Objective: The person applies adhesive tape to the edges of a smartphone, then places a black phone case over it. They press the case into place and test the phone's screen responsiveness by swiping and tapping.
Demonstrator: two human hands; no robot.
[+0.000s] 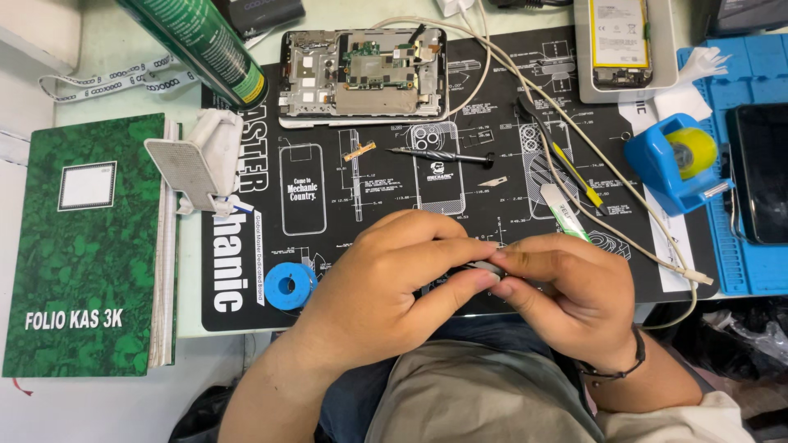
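Fingertips of the left hand (394, 271) and right hand (566, 287) pinch together on a small flat grey part (486, 267), held above the near edge of the black printed work mat (345, 189); a blue solder spool (289, 286) lies just left.

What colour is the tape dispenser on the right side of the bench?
Blue, holding a yellowish roll; the tape dispenser shows in the head view.

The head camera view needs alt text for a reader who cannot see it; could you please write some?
Seen from above, a person's left hand and right hand pinch a small grey part together over a black repair mat. An opened phone, a precision screwdriver, a blue tape dispenser and a green ledger book lie around them.
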